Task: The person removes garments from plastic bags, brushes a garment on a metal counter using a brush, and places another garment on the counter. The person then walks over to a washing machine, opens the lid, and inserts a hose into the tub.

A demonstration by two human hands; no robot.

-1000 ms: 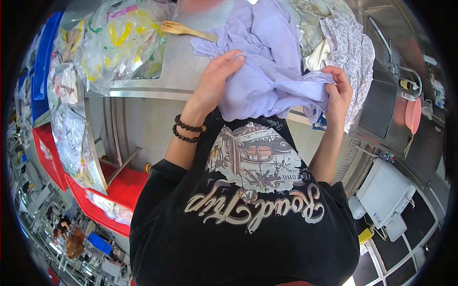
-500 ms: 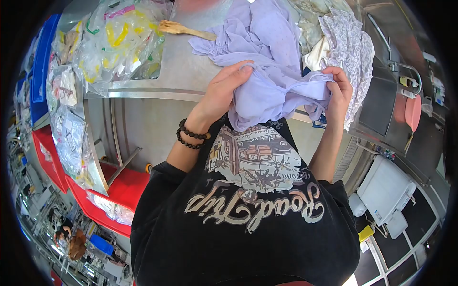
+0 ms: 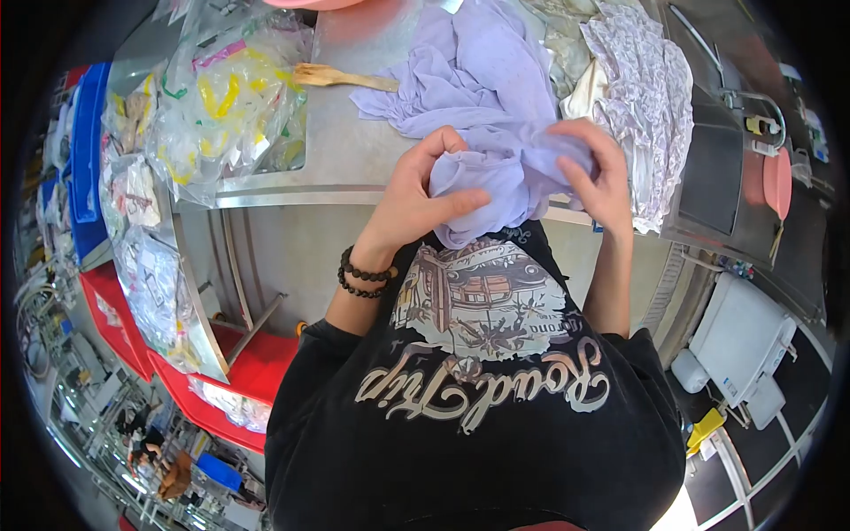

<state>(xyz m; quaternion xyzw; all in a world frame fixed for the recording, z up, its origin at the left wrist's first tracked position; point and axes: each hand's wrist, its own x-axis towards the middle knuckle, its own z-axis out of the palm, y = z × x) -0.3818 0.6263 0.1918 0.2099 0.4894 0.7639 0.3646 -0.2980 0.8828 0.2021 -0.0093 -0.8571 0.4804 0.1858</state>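
A lavender garment of thin, gauzy cloth (image 3: 474,80) lies crumpled over the metal table, and its near end hangs over the front edge against the black shirt. My left hand (image 3: 425,190), with dark bead bracelets at the wrist, is closed round a bunched fold of it, thumb across the front. On the other side my right hand (image 3: 598,168) has its fingers and thumb curled about another part of the same cloth. A wooden spatula-like tool (image 3: 341,77) with a slotted end lies just left of the garment.
Clear plastic bags with yellow and green marks (image 3: 226,106) pile up at the left. A patterned, crinkled cloth (image 3: 637,97) lies right of the garment. Red bins (image 3: 208,416) stand below left, a blue bin (image 3: 88,142) at far left, and a sink tap (image 3: 761,111) at right.
The cloth that was stretched between my hands is now gathered into a bunch. My right hand has moved left, and my left thumb has come down over the front fold.
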